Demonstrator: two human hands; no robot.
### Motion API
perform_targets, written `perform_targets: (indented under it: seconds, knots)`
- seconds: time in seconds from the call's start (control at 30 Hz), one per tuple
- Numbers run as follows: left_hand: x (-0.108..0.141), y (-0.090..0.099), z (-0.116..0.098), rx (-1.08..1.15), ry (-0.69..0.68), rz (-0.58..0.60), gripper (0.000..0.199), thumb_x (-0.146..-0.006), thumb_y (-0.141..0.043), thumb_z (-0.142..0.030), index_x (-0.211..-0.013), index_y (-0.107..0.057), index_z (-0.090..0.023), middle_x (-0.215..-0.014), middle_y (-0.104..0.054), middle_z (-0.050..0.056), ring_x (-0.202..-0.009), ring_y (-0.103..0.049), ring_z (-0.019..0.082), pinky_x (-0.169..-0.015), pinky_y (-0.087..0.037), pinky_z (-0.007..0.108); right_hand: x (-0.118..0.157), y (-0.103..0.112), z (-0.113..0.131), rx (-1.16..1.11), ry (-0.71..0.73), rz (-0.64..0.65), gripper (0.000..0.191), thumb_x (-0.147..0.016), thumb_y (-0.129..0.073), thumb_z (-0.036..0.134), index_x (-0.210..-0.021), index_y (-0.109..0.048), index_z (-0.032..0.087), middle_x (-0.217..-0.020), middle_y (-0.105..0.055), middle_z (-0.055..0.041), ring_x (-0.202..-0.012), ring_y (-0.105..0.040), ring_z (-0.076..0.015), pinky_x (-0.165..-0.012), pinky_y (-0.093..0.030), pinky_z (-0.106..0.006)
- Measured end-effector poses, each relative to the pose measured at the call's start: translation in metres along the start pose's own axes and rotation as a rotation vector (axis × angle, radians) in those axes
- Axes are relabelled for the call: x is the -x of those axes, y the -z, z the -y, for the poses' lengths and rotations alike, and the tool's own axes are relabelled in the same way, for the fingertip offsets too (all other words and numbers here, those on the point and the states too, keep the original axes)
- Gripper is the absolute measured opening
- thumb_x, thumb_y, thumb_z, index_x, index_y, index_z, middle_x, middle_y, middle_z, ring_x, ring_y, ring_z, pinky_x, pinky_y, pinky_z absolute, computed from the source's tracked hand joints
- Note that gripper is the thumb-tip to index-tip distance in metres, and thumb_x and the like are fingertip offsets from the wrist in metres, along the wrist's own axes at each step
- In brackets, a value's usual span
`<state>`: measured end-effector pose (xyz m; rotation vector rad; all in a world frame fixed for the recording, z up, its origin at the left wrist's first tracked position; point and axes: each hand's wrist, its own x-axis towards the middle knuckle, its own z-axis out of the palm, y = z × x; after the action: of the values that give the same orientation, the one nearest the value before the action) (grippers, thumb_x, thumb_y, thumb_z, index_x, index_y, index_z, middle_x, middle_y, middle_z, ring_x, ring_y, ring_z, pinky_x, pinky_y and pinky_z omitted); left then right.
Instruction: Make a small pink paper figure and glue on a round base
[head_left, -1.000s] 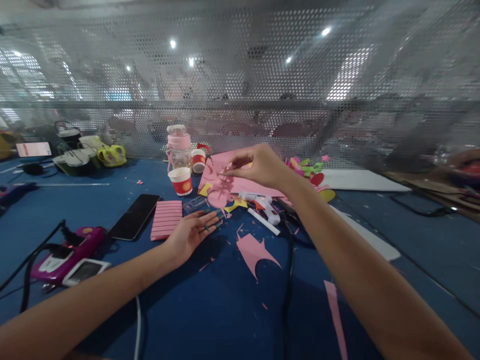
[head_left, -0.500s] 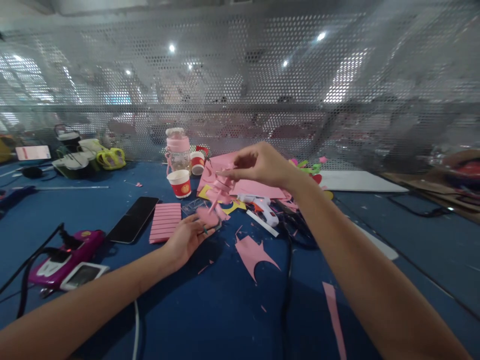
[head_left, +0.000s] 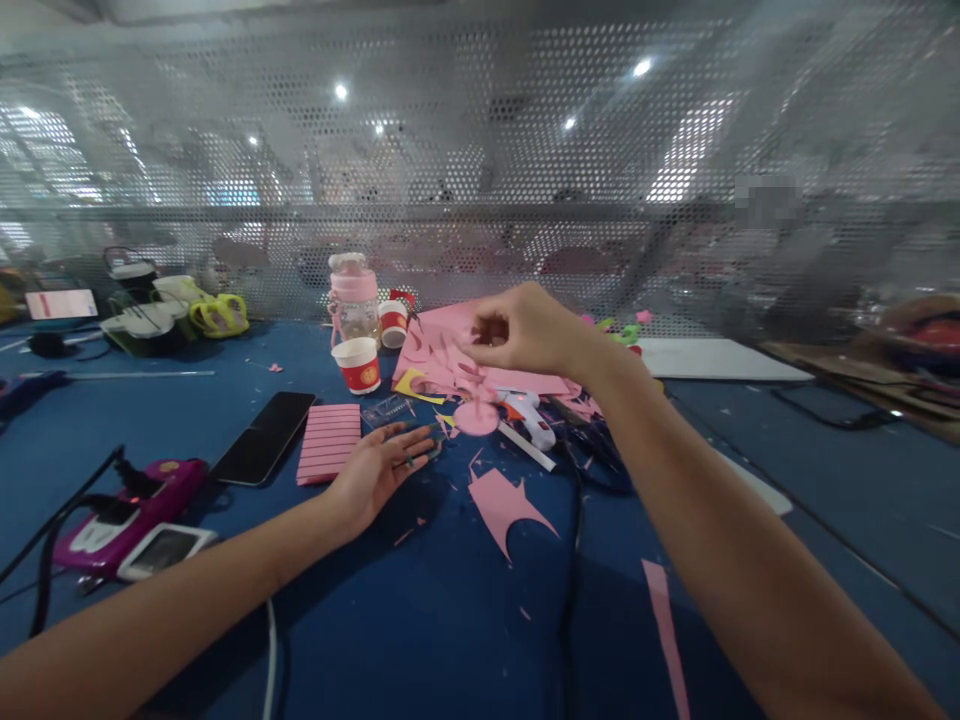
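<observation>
My right hand (head_left: 517, 325) is in the middle with thumb and fingers pinched together. From it hangs a pink paper piece with a round disc (head_left: 476, 418) at its lower end; motion blur hides its upper part. My left hand (head_left: 386, 465) lies palm up to the left of the disc, fingers stretched out and apart from it, holding nothing. A pink sheet (head_left: 442, 325) and a white glue gun (head_left: 534, 420) lie behind and beside the disc. Nearer me is a cut pink paper scrap (head_left: 504, 505). Left of my left hand is a pink lined pad (head_left: 328, 445).
Two paper cups (head_left: 358, 366) and a pink-lidded bottle (head_left: 354, 300) stand at the back. A black phone (head_left: 266, 438) and a purple power strip (head_left: 135, 515) with cables lie left. A black cable (head_left: 576, 560) runs toward me. Perforated metal panelling (head_left: 480, 150) closes the back.
The disc has moved right, away from my left hand, and now hangs below my right hand. My left hand's fingers have straightened. My right hand stays nearly in place.
</observation>
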<state>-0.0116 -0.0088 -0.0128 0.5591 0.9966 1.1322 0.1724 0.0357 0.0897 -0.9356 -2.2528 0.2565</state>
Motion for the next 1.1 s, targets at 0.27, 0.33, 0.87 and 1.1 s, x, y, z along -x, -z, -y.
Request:
perform_targets:
  seconds: [0.27, 0.33, 0.87, 1.1]
  knots:
    - [-0.003, 0.005, 0.001, 0.02, -0.009, 0.061, 0.048, -0.07, -0.051, 0.006, -0.116, -0.045, -0.007, -0.097, -0.068, 0.016, -0.083, -0.068, 0.021, -0.083, -0.049, 0.032, 0.001, -0.001, -0.002, 0.005, 0.065, -0.006, 0.031, -0.068, -0.056, 0.02, -0.048, -0.032, 0.019, -0.045, -0.03, 0.0067, -0.046, -0.027, -0.0055, -0.045, -0.022, -0.023]
    - [-0.004, 0.006, 0.002, 0.012, -0.02, 0.053, 0.049, -0.069, -0.052, 0.007, -0.115, -0.046, -0.007, -0.097, -0.068, 0.016, -0.084, -0.067, 0.021, -0.082, -0.05, 0.032, 0.002, 0.0, 0.001, 0.054, 0.061, -0.021, 0.029, -0.066, -0.058, 0.019, -0.047, -0.035, 0.018, -0.046, -0.032, 0.0062, -0.047, -0.029, -0.0059, -0.046, -0.023, -0.023]
    - [-0.003, 0.005, 0.002, 0.021, -0.042, 0.065, 0.031, -0.071, -0.05, 0.001, -0.101, -0.054, -0.008, -0.088, -0.07, 0.014, -0.085, -0.067, 0.023, -0.079, -0.052, 0.033, 0.001, -0.001, 0.003, -0.012, 0.087, 0.103, 0.034, -0.074, -0.053, 0.03, -0.049, -0.034, 0.019, -0.047, -0.034, 0.005, -0.047, -0.03, -0.0068, -0.047, -0.024, -0.024]
    - [0.002, -0.002, 0.0, -0.02, -0.02, 0.018, 0.049, -0.069, -0.046, 0.008, -0.115, -0.045, -0.007, -0.1, -0.068, 0.017, -0.085, -0.068, 0.021, -0.086, -0.049, 0.033, 0.001, 0.002, 0.0, 0.213, 0.019, 0.036, 0.029, -0.069, -0.058, 0.024, -0.049, -0.038, 0.019, -0.045, -0.035, 0.005, -0.047, -0.029, -0.0073, -0.049, -0.023, -0.026]
